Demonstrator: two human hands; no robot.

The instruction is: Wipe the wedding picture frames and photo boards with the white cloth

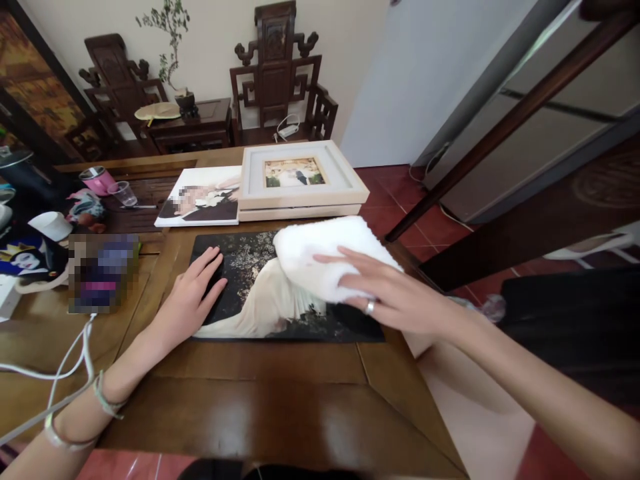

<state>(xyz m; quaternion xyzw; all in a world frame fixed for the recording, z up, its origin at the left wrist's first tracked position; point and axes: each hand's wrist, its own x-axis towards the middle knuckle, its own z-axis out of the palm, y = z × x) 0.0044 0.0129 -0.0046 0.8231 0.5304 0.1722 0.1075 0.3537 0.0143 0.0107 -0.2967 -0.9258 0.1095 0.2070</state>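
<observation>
A large dark photo print (pixel 260 300) showing a white dress lies flat on the wooden table (pixel 260 400). My left hand (pixel 193 293) rests flat on the print's left edge, fingers spread. My right hand (pixel 395 293), with a ring on one finger, presses a folded white cloth (pixel 320 253) onto the right part of the print.
Behind the print lie a second photo canvas (pixel 203 197) and a stack of light wooden frames (pixel 300 180). Cups, a pink mug (pixel 97 180) and clutter fill the table's left side. White cables (pixel 60 373) trail at the left. Carved chairs (pixel 275 73) stand by the wall.
</observation>
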